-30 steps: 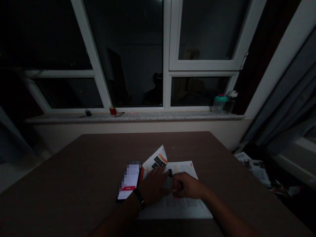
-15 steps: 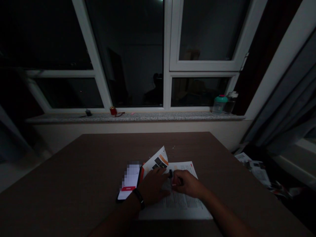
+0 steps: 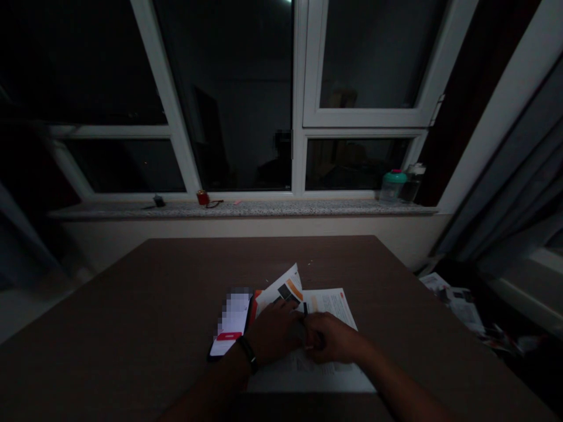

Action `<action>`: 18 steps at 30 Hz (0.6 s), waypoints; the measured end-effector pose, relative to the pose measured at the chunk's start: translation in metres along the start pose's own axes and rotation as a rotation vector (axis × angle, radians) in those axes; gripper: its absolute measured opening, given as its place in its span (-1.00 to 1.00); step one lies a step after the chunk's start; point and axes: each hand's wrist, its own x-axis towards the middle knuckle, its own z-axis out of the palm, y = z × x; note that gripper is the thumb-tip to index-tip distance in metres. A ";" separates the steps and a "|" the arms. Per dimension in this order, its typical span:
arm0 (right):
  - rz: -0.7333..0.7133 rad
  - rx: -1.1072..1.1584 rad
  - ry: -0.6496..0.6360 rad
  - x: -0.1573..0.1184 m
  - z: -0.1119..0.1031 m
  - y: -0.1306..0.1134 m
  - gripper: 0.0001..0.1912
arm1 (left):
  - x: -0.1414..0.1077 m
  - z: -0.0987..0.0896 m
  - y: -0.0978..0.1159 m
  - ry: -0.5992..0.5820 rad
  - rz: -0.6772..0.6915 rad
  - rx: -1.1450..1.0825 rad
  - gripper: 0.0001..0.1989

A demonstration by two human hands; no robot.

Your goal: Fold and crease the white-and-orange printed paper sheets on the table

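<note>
A printed booklet [image 3: 334, 378] lies on the table in front of me, one page [image 3: 281, 288] lifted and folded over at its upper left. My left hand [image 3: 278, 329], wearing a dark wristband, rests flat on that page with fingers stretched out. Right beside it, my right hand [image 3: 331, 337] is closed in a fist-like grip over the middle of the booklet. A small dark strip [image 3: 305, 307] shows just above its fingers. In the dim light I cannot make out what the right hand grips.
A phone [image 3: 233, 319] with a lit screen lies left of the booklet on the brown table [image 3: 132, 328]. Beyond it, a stone windowsill [image 3: 272, 208] carries a red jar [image 3: 203, 197], a teal-lidded bottle [image 3: 393, 185] and a small dark item. Papers [image 3: 457, 302] lie low at the right.
My right hand has moved slightly down the page toward me. My left hand stays in about the same place on the booklet.
</note>
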 end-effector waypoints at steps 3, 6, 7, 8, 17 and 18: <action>-0.084 -0.096 0.098 0.004 0.000 0.003 -0.80 | 0.000 0.001 -0.002 -0.013 0.006 0.006 -0.60; -0.139 -0.163 0.185 0.009 -0.001 0.005 -0.82 | 0.000 0.000 -0.003 -0.033 0.002 0.003 -0.56; -0.144 -0.172 0.201 0.009 -0.001 0.005 -0.82 | 0.000 -0.001 -0.003 -0.034 -0.002 0.002 -0.55; -0.144 -0.173 0.209 0.009 -0.001 0.005 -0.83 | 0.000 -0.001 -0.002 -0.035 -0.008 0.002 -0.54; -0.188 -0.105 0.058 0.002 0.001 0.001 -0.82 | 0.000 -0.003 -0.001 -0.033 -0.020 -0.004 -0.55; -0.183 -0.101 0.064 0.002 0.001 0.002 -0.82 | 0.000 -0.002 -0.001 -0.033 -0.021 -0.003 -0.55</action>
